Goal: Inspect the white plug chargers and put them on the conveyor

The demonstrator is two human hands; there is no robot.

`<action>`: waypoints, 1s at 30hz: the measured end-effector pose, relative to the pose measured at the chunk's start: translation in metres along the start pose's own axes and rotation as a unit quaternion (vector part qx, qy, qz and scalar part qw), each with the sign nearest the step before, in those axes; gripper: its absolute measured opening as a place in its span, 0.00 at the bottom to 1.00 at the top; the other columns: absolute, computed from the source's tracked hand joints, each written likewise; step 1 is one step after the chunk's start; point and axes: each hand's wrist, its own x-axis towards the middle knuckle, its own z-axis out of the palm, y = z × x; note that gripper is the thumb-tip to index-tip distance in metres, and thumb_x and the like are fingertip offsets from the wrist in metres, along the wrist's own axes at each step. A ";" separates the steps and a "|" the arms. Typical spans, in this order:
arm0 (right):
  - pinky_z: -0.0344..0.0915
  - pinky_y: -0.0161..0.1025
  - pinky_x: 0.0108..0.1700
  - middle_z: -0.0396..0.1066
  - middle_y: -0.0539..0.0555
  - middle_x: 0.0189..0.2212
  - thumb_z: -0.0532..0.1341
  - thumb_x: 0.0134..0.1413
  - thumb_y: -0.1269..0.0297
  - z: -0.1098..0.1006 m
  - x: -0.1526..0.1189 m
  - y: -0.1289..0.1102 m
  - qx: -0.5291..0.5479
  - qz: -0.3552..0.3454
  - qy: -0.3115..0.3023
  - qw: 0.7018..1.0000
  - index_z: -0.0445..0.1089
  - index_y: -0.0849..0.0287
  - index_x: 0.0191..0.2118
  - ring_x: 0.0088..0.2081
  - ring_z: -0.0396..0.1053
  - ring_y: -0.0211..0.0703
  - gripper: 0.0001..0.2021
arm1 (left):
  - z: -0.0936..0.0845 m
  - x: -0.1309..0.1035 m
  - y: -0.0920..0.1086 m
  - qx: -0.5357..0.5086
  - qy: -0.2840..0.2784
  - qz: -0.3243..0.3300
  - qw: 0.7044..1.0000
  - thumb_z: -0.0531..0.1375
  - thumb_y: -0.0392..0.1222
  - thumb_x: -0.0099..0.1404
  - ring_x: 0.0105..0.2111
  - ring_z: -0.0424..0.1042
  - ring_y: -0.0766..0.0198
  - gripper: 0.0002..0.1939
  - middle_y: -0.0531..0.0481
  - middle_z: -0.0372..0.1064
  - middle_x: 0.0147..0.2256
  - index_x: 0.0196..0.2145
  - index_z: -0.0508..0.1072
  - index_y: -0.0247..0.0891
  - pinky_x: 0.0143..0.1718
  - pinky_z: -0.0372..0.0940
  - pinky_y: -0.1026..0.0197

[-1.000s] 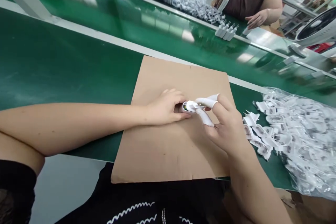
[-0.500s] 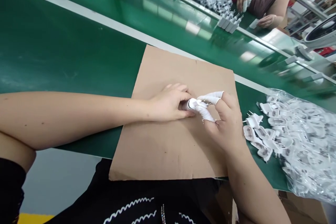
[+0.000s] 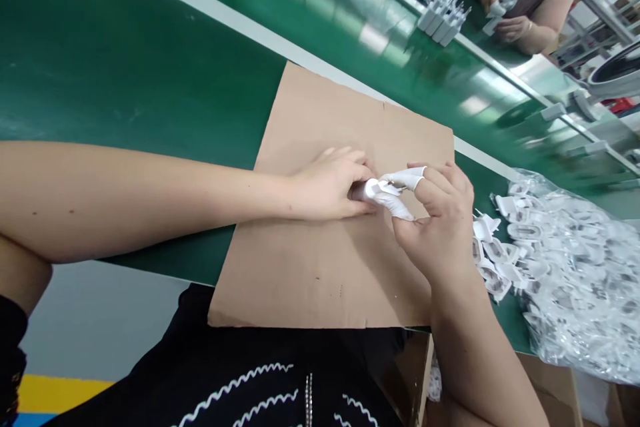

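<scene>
My left hand (image 3: 333, 185) lies over the cardboard sheet (image 3: 310, 267), its fingers wrapped round a white plug-in charger housing (image 3: 369, 189). Most of that housing is hidden under the fingers. From the other side, my right hand (image 3: 440, 220) pinches a white plug cap (image 3: 384, 187) with metal pins at the housing's end. White covers wrap the thumb and forefinger of this hand. Cap and housing touch end to end. Just right of my right hand, several loose white plug caps (image 3: 495, 250) lie on the green table.
A clear plastic bag (image 3: 590, 287) full of white plug parts rests at the right. Beyond the table's pale edge strip (image 3: 225, 23), a co-worker's hands (image 3: 505, 13) handle a white piece beside a row of white chargers (image 3: 440, 23). An open cardboard box (image 3: 547, 387) stands below the table.
The dark gap seen between cap and housing no longer shows. My right hand has tilted slightly, fingers closer over the cap. The whole view has shifted a little. The co-worker's hands have come together.
</scene>
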 end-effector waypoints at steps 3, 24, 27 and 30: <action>0.54 0.62 0.67 0.77 0.50 0.38 0.64 0.60 0.67 0.001 0.000 0.000 -0.002 0.009 0.006 1.000 0.75 0.49 0.45 0.53 0.73 0.56 0.09 | -0.001 0.000 0.002 0.004 -0.007 -0.003 1.000 0.68 0.48 0.64 0.51 0.69 0.51 0.10 0.47 0.73 0.45 0.39 0.80 0.40 0.56 0.58 0.46; 0.71 0.57 0.60 0.71 0.57 0.57 0.68 0.60 0.69 0.008 -0.005 -0.002 0.308 0.018 0.043 0.950 0.71 0.47 0.59 0.59 0.71 0.54 0.22 | -0.001 -0.009 -0.004 0.035 0.179 0.271 0.945 0.61 0.32 0.68 0.47 0.76 0.59 0.12 0.44 0.75 0.49 0.48 0.73 0.39 0.48 0.71 0.56; 0.72 0.56 0.59 0.71 0.58 0.56 0.67 0.61 0.70 0.007 -0.004 -0.002 0.287 -0.008 0.056 0.956 0.72 0.48 0.58 0.58 0.72 0.53 0.21 | 0.000 -0.008 -0.004 0.040 0.186 0.275 0.942 0.62 0.33 0.68 0.46 0.77 0.59 0.12 0.45 0.76 0.48 0.48 0.72 0.40 0.47 0.71 0.56; 0.73 0.54 0.58 0.72 0.57 0.55 0.69 0.60 0.69 0.008 -0.004 -0.002 0.282 0.003 0.059 0.958 0.72 0.49 0.58 0.56 0.73 0.52 0.21 | 0.000 -0.007 -0.004 0.014 0.173 0.262 0.949 0.62 0.33 0.68 0.46 0.77 0.58 0.12 0.45 0.75 0.48 0.49 0.73 0.41 0.48 0.71 0.55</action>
